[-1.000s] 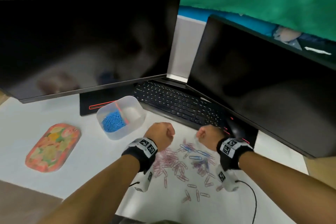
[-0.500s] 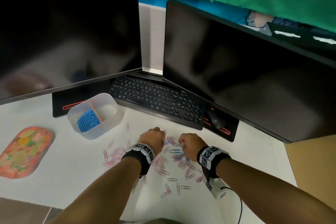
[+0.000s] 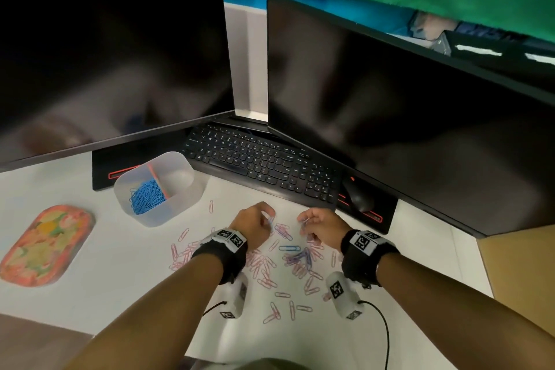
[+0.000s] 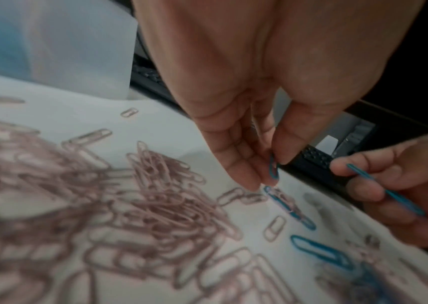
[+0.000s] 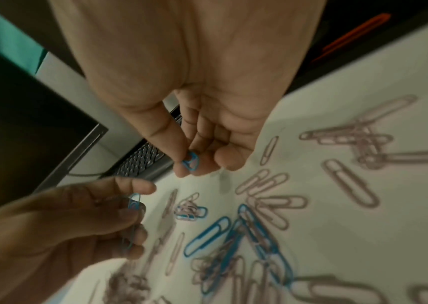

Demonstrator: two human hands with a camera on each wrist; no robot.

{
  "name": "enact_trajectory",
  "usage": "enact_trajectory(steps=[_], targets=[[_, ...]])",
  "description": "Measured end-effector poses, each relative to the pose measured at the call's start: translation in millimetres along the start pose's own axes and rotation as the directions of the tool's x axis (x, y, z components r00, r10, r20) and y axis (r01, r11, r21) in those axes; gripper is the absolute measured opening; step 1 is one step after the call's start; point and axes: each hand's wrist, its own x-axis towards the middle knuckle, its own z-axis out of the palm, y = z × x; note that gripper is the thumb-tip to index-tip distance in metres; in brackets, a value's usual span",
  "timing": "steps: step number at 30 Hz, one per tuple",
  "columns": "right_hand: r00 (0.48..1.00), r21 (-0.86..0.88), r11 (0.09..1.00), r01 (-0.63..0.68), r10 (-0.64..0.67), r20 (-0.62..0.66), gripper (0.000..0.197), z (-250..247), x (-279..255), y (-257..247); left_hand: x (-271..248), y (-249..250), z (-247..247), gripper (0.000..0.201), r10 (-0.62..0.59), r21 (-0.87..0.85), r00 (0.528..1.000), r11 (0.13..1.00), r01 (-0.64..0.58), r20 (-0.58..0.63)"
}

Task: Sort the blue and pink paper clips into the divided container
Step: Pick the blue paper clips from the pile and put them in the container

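Lowered since the earlier frame, the left hand (image 4: 246, 144) and right hand (image 5: 202, 133) each pinch a blue clip (image 4: 274, 167) above the scattered pile (image 3: 270, 264); light, slippery wire is best nipped at its loop.

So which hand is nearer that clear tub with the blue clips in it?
Left. The left hand is just right of the divided container; the right hand is farther right, beyond the left.
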Motion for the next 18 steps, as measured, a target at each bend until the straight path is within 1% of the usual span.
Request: enact_trajectory(steps=[2, 4, 5, 6, 7, 8, 9, 10, 11, 12, 14, 15, 18], targets=[[1.000, 0.181, 0.983, -0.030, 0.030, -0.002, 0.024, 0.1, -4.5, 0.1, 0.3, 2.6, 4.7, 0.025, -0.053, -0.175, 0.997, 0.983, 0.062, 0.052], [0.998, 0.280, 0.958, -0.055, 0.059, -0.006, 0.024, -1.7, -9.9, 2.6, 1.0, 5.7, 9.5, 0.025, -0.095, -0.302, 0.991, 0.945, 0.121, 0.098], [0.998, 0.260, 0.964, -0.062, 0.065, -0.004, 0.021, -2.7, -12.7, 4.7, 0.6, 7.5, 11.1, 0.025, -0.094, -0.312, 0.989, 0.942, 0.125, 0.112], [0.998, 0.167, 0.984, -0.060, 0.063, -0.012, 0.017, -3.1, -14.0, 7.9, 1.1, 8.5, 13.2, 0.024, -0.081, -0.295, 0.989, 0.949, 0.114, 0.121], [0.998, -0.005, 0.998, -0.062, 0.061, -0.031, 0.010, -2.3, -16.6, 10.8, 1.5, 9.6, 15.5, 0.022, -0.057, -0.251, 0.991, 0.964, 0.085, 0.120], [0.996, -0.193, 0.979, -0.068, 0.057, -0.062, 0.004, 0.0, -19.5, 14.5, 0.8, 11.2, 18.1, 0.020, -0.023, -0.181, 0.993, 0.983, 0.044, 0.118], [0.994, -0.349, 0.934, -0.081, 0.049, -0.099, 0.005, 3.7, -23.1, 18.5, 0.0, 13.1, 21.6, 0.017, 0.010, -0.093, 0.993, 0.996, 0.001, 0.121], [0.992, -0.442, 0.892, -0.090, 0.040, -0.123, 0.008, 8.5, -26.3, 22.8, -0.9, 14.9, 25.9, 0.012, 0.039, 0.015, 0.989, 0.999, -0.042, 0.142], [0.991, -0.491, 0.867, -0.086, 0.022, -0.134, 0.009, 13.8, -29.7, 25.9, -2.1, 16.8, 30.7, 0.010, 0.071, 0.138, 0.982, 0.986, -0.096, 0.175], [0.990, -0.522, 0.850, -0.068, -0.007, -0.141, 0.010, 19.2, -31.2, 29.3, -3.1, 18.1, 35.4, 0.013, 0.094, 0.260, 0.974, 0.955, -0.147, 0.206], [0.983, -0.561, 0.827, -0.041, -0.067, -0.171, 0.007, 25.8, -31.7, 32.4, -4.0, 17.8, 42.6, 0.018, 0.120, 0.408, 0.968, 0.890, -0.204, 0.221], [0.979, -0.565, 0.824, -0.036, -0.085, -0.187, 0.005, 26.2, -31.2, 32.2, -3.7, 16.8, 44.2, 0.017, 0.130, 0.439, 0.969, 0.873, -0.213, 0.211], [0.979, -0.549, 0.835, -0.042, -0.075, -0.189, 0.013, 24.0, -25.9, 35.0, -3.5, 12.8, 44.4, 0.014, 0.129, 0.469, 0.972, 0.858, -0.209, 0.197]])
